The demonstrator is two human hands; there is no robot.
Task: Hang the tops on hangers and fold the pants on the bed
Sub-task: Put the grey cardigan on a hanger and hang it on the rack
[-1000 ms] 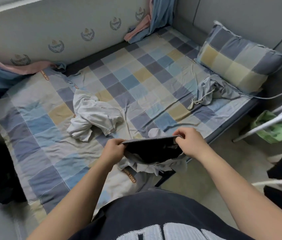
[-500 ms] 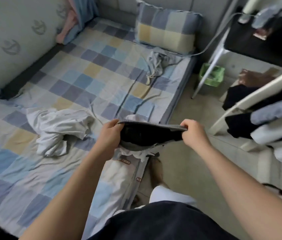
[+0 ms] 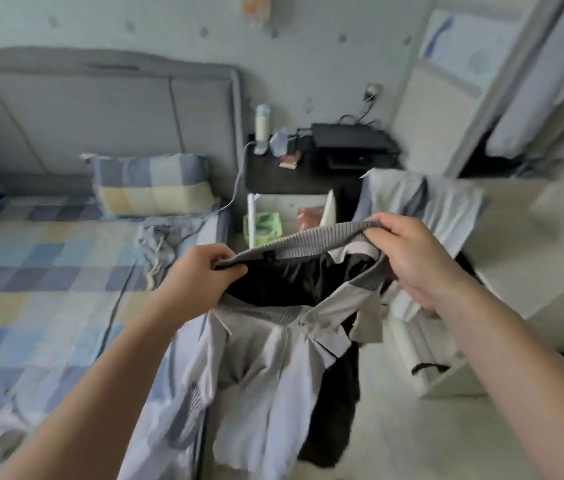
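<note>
A light grey jacket (image 3: 273, 368) with a ribbed grey collar and black lining hangs in the air past the bed's right edge. My left hand (image 3: 200, 275) pinches the collar's left end. My right hand (image 3: 408, 254) grips its right end, so the neck is stretched open between them. A crumpled grey garment with a drawstring (image 3: 159, 237) lies on the checked bed (image 3: 41, 268) near the pillow. No hanger is clearly visible.
A checked pillow (image 3: 152, 185) leans on the grey headboard. A black side table (image 3: 308, 168) with a bottle and a dark device stands beyond the bed. A white rack draped with clothes (image 3: 422, 202) is at the right. A green bag (image 3: 263, 226) sits on the floor.
My view has swung right, from the bed toward the side table and the rack. Both hands have lifted the jacket higher and pulled its collar wider, so its body now hangs free.
</note>
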